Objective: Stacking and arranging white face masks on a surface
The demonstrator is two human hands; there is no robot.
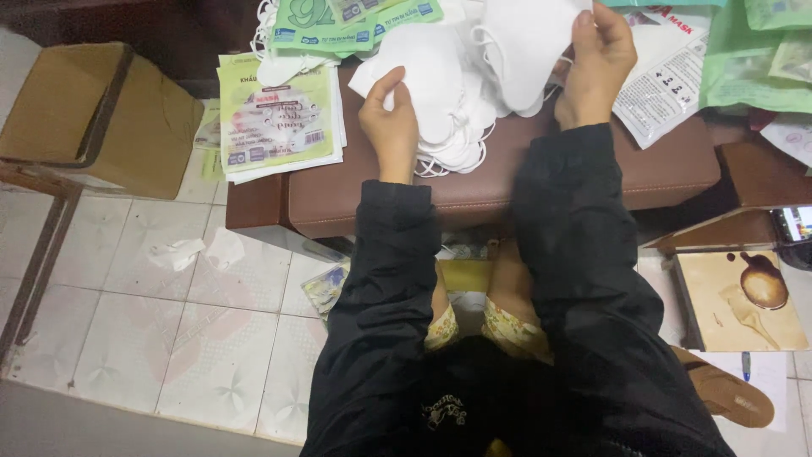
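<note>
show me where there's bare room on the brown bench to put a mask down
The brown bench is bare along its near edge, below the left hand, and at its right end below the clear printed bag. The middle is crowded with the white mask pile, which both hands touch, right hand included; green packets cover the left corner.

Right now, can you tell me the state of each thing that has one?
Left hand: resting on the white mask pile.
Right hand: gripping one white mask, lifted.
Cardboard box: closed.
Green mask packet: lying flat.
Phone: screen lit.
</note>
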